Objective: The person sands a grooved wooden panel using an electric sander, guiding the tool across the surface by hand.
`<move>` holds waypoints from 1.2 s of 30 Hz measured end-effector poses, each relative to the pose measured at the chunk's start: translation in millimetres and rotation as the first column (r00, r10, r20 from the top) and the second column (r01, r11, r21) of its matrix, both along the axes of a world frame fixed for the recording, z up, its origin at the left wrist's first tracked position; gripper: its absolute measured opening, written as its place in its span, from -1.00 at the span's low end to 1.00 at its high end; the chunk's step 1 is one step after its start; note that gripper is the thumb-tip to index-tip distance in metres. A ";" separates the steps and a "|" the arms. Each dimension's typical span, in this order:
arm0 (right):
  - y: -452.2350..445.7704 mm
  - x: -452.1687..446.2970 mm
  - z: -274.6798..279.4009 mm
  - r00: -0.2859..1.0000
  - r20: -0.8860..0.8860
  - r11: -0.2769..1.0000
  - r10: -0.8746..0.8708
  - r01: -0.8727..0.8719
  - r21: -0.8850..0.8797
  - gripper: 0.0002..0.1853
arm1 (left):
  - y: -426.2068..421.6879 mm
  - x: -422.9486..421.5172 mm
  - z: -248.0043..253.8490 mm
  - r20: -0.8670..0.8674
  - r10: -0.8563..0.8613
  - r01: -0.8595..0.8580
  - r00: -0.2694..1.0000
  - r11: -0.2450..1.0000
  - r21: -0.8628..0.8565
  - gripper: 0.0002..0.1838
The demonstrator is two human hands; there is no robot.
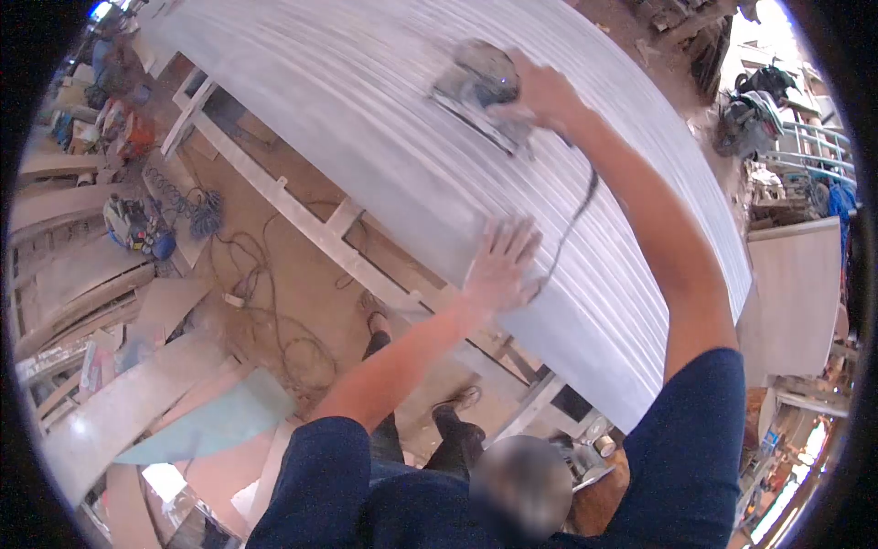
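My right hand [541, 91] is wrapped around a power sander [476, 96], a dusty dark tool with a flat rectangular base. The sander rests on a large whitish grooved panel [366, 110], towards its far side. Its dark cord [583, 210] runs back over the panel and passes close to my left hand [498, 265]. That hand lies with fingers spread on the panel's near part, holding nothing. Pale dust covers the hand and the panel surface.
A wooden frame [293, 192] supports the panel's near edge. Cables [265, 302] trail across the dusty floor. Board offcuts [155, 393] and a power tool [134, 227] lie at the left. A large pale board [791, 297] leans at the right.
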State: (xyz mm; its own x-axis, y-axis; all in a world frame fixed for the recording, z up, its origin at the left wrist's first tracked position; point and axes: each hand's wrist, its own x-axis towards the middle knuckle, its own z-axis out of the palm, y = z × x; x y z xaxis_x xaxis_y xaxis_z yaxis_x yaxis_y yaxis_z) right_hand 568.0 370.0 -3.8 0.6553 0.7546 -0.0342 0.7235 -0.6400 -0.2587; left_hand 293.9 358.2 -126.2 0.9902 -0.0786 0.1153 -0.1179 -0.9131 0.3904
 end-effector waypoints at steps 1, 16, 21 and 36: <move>-27.8 -13.3 11.3 0.996 -0.063 0.998 -0.055 0.053 -0.042 0.15 | -15.3 -2.8 3.9 0.032 -0.087 0.089 0.996 0.993 -0.071 -0.15; -324.5 -139.8 24.8 0.921 -0.198 0.934 -0.336 0.353 0.057 0.04 | 93.2 -21.8 -26.8 0.227 0.582 -0.596 0.781 0.803 -0.007 -0.36; -238.1 -91.1 15.4 0.941 -0.113 0.945 -0.319 0.325 0.038 0.00 | 95.9 -21.5 -24.8 0.200 0.539 -0.540 0.818 0.840 -0.057 -0.37; 263.6 101.5 9.9 0.993 0.042 0.993 -0.111 0.113 -0.038 0.09 | 166.6 -32.4 -1.2 -0.124 -0.056 -0.028 0.991 0.805 -0.593 -0.28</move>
